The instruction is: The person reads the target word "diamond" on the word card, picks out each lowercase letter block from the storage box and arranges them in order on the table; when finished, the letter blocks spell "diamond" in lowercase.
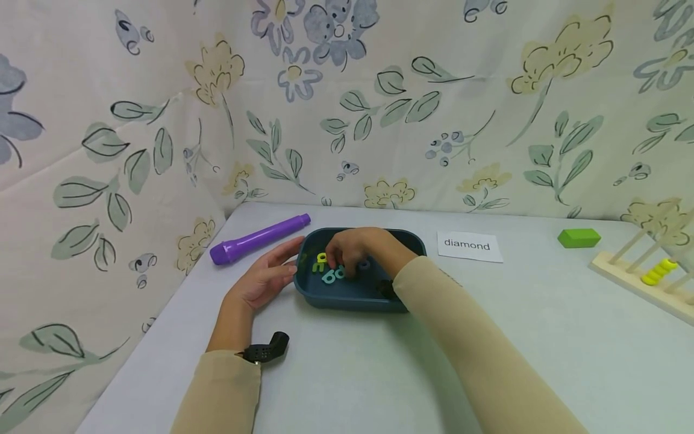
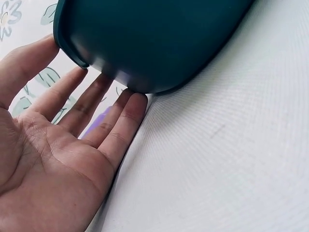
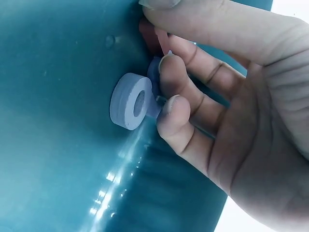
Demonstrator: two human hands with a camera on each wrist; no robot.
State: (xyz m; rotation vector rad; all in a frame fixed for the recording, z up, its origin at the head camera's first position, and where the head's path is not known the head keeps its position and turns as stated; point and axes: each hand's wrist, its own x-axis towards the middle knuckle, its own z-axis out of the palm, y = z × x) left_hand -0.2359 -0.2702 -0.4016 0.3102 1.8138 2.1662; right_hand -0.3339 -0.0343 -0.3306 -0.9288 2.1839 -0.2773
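Note:
A dark teal tray [image 1: 347, 303] holds several small plastic letters, among them a yellow letter [image 1: 322, 257], a green letter [image 1: 318, 267] and a light blue letter [image 1: 328, 276]. My right hand [image 1: 352, 248] reaches down into it with curled fingers. In the right wrist view, a red letter [image 3: 153, 37] lies between that thumb and the fingers, partly hidden. A pale blue-grey letter [image 3: 130, 101] is beside the lower fingertips. My left hand [image 1: 269, 274] rests against the tray's left end, its loosely extended fingers [image 2: 128, 121] touching the outer wall and rim.
A purple microphone-shaped toy [image 1: 260, 240] lies behind my left hand. Right of the tray is a white card [image 1: 470, 246] printed "diamond". Farther right are a green block [image 1: 579, 238] and a wooden peg stand [image 1: 645, 286] with yellow beads. A floral curtain [image 1: 347, 120] backs the table.

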